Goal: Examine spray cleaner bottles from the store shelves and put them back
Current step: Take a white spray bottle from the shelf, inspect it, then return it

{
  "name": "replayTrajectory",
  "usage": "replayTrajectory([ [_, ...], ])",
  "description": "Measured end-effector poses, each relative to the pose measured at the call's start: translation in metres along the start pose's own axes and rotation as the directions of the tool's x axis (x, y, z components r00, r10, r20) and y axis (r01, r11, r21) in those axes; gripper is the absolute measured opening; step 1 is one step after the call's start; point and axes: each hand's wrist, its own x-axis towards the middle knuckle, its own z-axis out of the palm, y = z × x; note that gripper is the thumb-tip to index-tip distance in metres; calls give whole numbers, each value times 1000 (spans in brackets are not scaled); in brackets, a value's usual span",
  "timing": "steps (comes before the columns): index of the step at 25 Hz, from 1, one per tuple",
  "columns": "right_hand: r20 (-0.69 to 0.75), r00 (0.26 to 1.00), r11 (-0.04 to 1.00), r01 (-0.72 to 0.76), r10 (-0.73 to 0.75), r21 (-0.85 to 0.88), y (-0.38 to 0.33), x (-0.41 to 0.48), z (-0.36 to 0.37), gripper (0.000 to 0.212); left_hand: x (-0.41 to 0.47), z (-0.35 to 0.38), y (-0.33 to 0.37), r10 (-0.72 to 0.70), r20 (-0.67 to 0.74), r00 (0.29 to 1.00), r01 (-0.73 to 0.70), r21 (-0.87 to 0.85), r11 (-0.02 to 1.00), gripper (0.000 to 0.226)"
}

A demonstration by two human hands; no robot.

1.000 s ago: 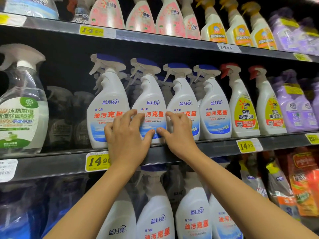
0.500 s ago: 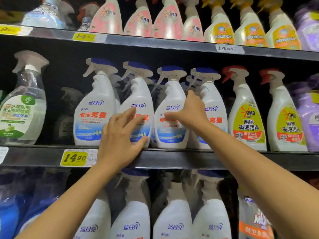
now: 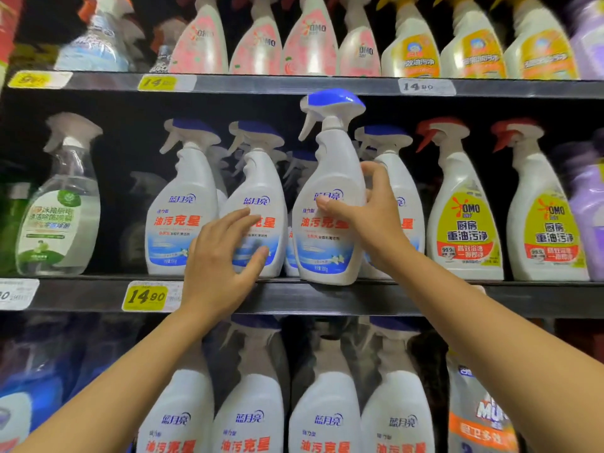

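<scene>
OMO marks the yellow-labelled bottle (image 3: 464, 237); "14 90" stands on the price tag (image 3: 145, 295).

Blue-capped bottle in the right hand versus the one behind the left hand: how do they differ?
The gripped bottle sits higher and further forward, its base at the shelf edge; the neighbour bottle stands back in the row. The right hand grips the gripped bottle round its body; the left hand is open before the neighbour bottle, contact unclear. Both share a white body, blue trigger cap and the same label.
</scene>
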Motion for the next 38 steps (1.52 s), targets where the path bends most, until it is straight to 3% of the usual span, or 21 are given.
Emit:
replayTrajectory([
  [2,26,999,996,35,-38,86,-12,-12,-8,60,-4,-6,24,-124,41,991,130,-349,928,51],
  [4,60,998,977,-2,-11,214,-25,-28,-12,57,-11,-11,53,-219,228,949,316,-662,680,65],
  [7,124,986,914,-151,111,376,-34,-66,-15,55,-37,-13,81,-156,454,877,477,-783,399,80],
  [9,187,968,879,-234,169,415,-32,-102,-18,58,-69,-20,93,-144,495,857,513,-790,336,80],
  [12,242,934,859,-340,261,383,-24,-153,-23,61,-127,-31,103,-234,527,817,576,-767,283,80],
  [15,272,893,827,-439,359,351,-8,-201,-22,61,-180,-40,113,-333,572,749,658,-703,272,84],
  [21,314,778,693,-627,544,356,9,-267,-24,63,-246,-50,129,-415,670,616,771,-621,143,78],
  [28,335,670,562,-740,662,370,24,-336,-31,62,-304,-65,142,-425,761,489,851,-523,44,73],
  [33,359,613,520,-789,704,328,30,-393,-33,50,-350,-79,156,-442,812,380,903,-429,-13,69],
  [35,367,584,486,-809,724,330,31,-409,-34,50,-365,-85,160,-452,835,313,917,-389,-84,70],
  [38,387,552,456,-832,739,315,31,-423,-37,53,-380,-90,163,-446,852,274,926,-359,-115,64],
])
